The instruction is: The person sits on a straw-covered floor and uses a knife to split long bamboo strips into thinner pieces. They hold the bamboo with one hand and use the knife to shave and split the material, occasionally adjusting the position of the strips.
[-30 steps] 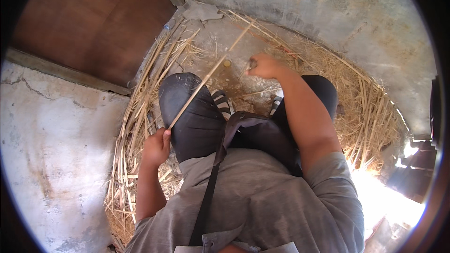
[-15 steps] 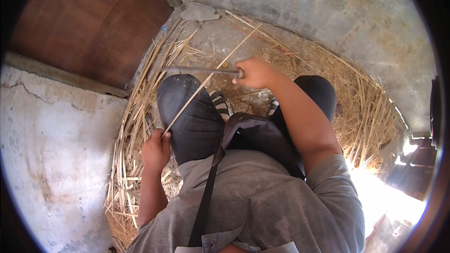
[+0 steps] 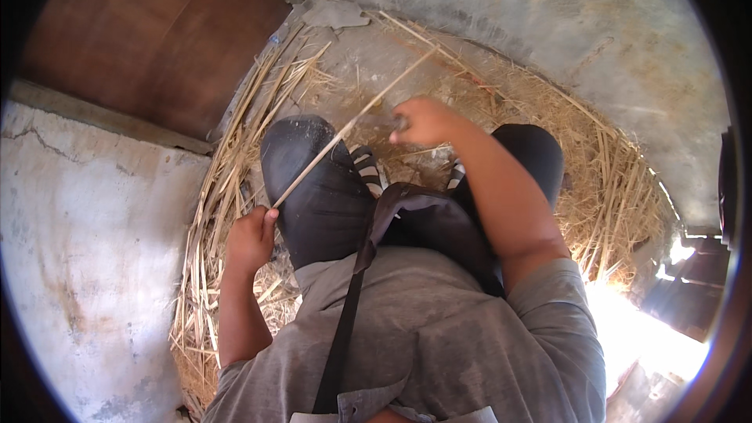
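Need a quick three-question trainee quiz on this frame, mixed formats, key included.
1. Which hand holds the near end of the thin wooden strip?
2. True or false: the thin wooden strip passes over the right knee.
3. The right hand grips: a) loose straw; b) a handled tool; c) the shirt.

Key:
1. The left hand.
2. False; it passes over the left knee.
3. b.
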Tool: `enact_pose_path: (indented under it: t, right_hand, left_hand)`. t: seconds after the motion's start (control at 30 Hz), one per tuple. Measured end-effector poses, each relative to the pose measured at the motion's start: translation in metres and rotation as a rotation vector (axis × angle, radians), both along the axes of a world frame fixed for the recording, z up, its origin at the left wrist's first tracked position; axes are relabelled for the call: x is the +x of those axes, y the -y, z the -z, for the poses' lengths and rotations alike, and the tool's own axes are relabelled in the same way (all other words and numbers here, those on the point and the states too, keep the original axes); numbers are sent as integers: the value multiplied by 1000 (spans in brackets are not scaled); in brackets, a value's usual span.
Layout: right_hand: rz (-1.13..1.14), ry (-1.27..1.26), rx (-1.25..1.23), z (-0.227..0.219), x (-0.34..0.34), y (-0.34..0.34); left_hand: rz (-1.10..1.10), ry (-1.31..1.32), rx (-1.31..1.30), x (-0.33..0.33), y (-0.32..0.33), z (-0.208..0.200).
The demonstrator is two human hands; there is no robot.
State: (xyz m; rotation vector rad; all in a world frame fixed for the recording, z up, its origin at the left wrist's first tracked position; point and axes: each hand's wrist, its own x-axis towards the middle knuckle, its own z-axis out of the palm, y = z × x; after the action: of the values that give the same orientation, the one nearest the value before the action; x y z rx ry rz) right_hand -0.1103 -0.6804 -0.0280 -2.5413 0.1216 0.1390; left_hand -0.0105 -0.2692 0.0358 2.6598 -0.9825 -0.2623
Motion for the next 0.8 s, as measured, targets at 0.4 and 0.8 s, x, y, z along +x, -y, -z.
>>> enact_pose_path:
  t: [0.4, 0.8]
  right_hand:
    - [18, -53, -22, -20, 1, -8]
    - [120, -88, -1, -18, 3, -6]
  left_hand:
    - [4, -83, -47, 7, -4, 5]
    - [-10, -97, -57, 7, -10, 11]
